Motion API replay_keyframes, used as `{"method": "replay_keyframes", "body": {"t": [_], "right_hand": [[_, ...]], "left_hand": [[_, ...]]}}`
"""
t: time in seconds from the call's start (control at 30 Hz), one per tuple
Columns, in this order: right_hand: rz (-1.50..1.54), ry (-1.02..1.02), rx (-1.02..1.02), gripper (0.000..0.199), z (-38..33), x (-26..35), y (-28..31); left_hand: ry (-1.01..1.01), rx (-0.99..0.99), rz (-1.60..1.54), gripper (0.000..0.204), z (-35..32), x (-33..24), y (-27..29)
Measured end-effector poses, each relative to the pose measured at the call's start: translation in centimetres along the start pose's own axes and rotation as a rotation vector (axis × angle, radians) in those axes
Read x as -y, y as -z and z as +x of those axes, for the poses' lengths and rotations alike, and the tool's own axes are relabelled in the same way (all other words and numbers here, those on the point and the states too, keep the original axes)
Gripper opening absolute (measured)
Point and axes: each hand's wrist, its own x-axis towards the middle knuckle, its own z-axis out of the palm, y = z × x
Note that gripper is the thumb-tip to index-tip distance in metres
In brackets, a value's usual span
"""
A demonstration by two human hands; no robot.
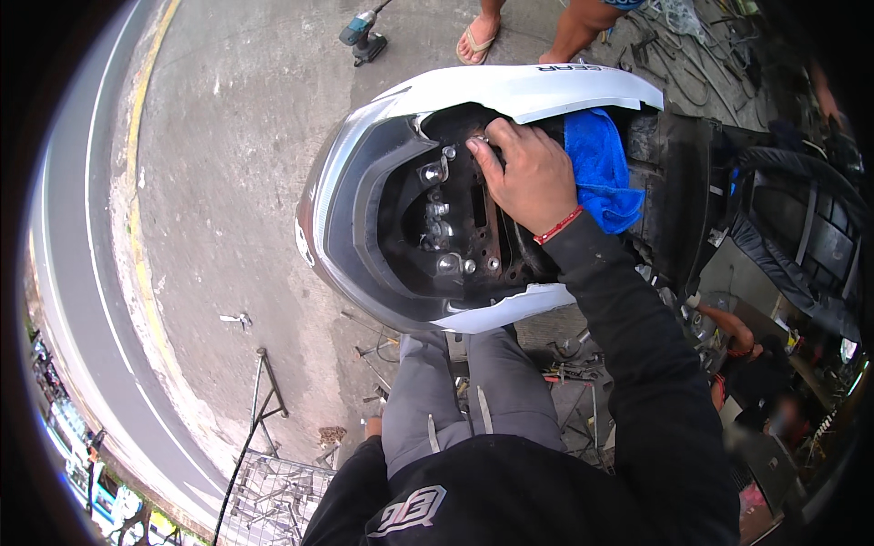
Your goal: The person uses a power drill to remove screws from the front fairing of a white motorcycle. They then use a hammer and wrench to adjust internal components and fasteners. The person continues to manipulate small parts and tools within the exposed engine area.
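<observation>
The white and dark-grey tail section of a scooter (364,214) lies in front of me, its cavity showing brackets and a metal frame. Inside its far side, the thumb and forefinger of my right hand (533,173) are closed around a small shiny piece that looks like a bolt head. Similar bolts (494,264) sit on the near side of the frame. A blue cloth (601,168) is tucked beside my right wrist, which wears a red bracelet. My left hand (373,426) hangs low by my left thigh, mostly hidden, its fingers unclear.
A cordless impact driver (362,38) rests on the concrete beyond the scooter, near a person's sandalled foot (478,38). A metal stand (262,400) and a wire basket of tools (273,496) are at lower left. Another person (756,382) is at the right, near scattered parts.
</observation>
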Motion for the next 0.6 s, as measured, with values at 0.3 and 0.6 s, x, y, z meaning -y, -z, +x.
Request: {"method": "replay_keyframes", "body": {"t": [0.3,0.6], "right_hand": [[0.001,0.007,0.024,0.026,0.2,0.4,0.0],[0.086,-0.123,0.024,0.042,0.3,0.4,-2.7]], "left_hand": [[0.013,-0.13,0.03,0.068,1.1,1.9,-0.7],[-0.211,0.038,0.275,0.064,5.2,-0.5,12.0]]}}
